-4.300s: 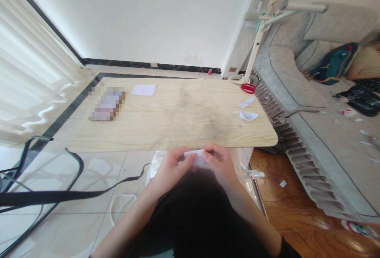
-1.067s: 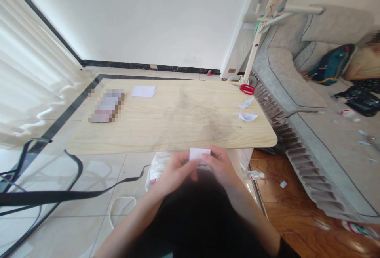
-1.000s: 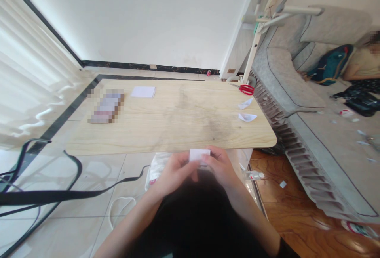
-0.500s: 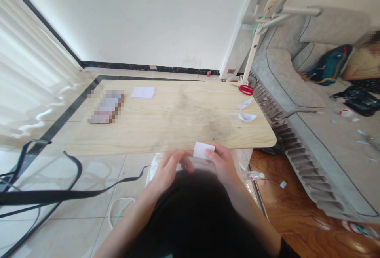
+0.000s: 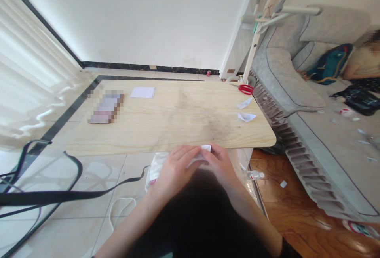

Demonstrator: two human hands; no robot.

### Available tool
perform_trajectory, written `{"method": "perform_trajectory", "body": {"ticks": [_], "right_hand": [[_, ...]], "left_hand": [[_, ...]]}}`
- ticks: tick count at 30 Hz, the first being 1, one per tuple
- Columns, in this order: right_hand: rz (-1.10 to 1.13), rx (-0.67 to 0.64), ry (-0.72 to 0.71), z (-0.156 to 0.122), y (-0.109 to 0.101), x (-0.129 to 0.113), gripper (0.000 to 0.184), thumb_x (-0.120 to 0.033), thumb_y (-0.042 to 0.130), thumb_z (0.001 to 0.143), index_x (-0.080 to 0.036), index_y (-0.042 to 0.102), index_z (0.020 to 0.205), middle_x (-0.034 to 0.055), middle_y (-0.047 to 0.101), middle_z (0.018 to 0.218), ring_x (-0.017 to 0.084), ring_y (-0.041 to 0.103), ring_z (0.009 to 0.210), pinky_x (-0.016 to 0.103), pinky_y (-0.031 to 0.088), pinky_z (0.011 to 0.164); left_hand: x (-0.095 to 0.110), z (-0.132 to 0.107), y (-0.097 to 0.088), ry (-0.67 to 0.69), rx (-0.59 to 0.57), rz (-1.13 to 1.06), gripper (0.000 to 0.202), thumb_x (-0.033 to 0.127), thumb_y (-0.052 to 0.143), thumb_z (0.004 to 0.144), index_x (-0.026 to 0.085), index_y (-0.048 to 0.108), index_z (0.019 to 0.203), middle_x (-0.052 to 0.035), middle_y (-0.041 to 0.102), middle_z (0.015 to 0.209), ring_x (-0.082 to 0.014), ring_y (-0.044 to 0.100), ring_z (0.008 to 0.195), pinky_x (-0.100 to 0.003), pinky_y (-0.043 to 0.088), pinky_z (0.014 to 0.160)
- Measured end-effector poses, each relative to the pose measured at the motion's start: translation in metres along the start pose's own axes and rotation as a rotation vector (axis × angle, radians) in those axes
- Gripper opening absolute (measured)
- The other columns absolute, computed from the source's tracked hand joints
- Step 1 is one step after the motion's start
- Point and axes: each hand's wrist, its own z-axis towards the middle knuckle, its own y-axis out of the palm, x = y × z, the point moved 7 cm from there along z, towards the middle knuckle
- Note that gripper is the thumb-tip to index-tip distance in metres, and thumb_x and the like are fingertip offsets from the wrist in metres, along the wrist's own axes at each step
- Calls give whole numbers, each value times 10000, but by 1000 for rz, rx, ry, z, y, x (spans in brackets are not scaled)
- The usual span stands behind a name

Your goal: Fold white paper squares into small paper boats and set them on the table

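Observation:
A small folded piece of white paper (image 5: 206, 147) is held between both hands at the near edge of the wooden table (image 5: 154, 123). My left hand (image 5: 179, 165) closes on its left side, fingers over the top and thumb beneath. My right hand (image 5: 216, 159) pinches its right side, with the thumb on the near face. Much of the paper is hidden behind the fingers. Two folded paper boats, a nearer one (image 5: 247, 117) and a farther one (image 5: 245, 103), lie near the table's right end.
Red-handled scissors (image 5: 246, 89) lie at the far right corner. A stack of white paper (image 5: 143, 92) and a blurred-out flat object (image 5: 106, 107) are at the left. A grey sofa (image 5: 329, 139) with a seated person stands right. Black straps (image 5: 74, 195) hang at the left.
My left hand has moved right and up onto the paper, which my right hand alone held before. The paper now shows less, mostly covered by fingers.

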Motion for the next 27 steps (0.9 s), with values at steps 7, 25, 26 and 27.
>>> {"method": "perform_trajectory", "body": {"ticks": [7,25,26,27], "right_hand": [[35,-157,4,-4,3,-8,109,-303,618,829,-201,609,867,-19,575,724,132,520,639,255,429,601],[98,18,68,-7,4,-3,139,-311,716,747,-191,652,776,-20,612,625,123,550,554,251,482,540],[109,30,68,-7,4,-3,140,-314,716,744,-191,652,766,-23,611,617,122,551,547,251,486,538],[115,41,65,-7,4,-2,138,-313,716,744,-192,652,757,-24,612,613,120,552,544,249,489,536]], "left_hand": [[-27,-6,-15,-611,83,-301,144,288,640,852,179,732,873,-36,767,817,-192,702,750,-275,544,698],[-23,-11,-3,-669,2,-403,215,330,601,860,149,714,837,-32,725,744,-179,651,694,-261,493,633],[-23,-12,-2,-674,3,-400,221,336,600,862,147,713,842,-34,725,748,-179,651,694,-262,491,631],[-24,-12,-2,-677,6,-396,226,341,598,863,146,711,847,-36,726,754,-180,651,694,-263,490,630]]}}
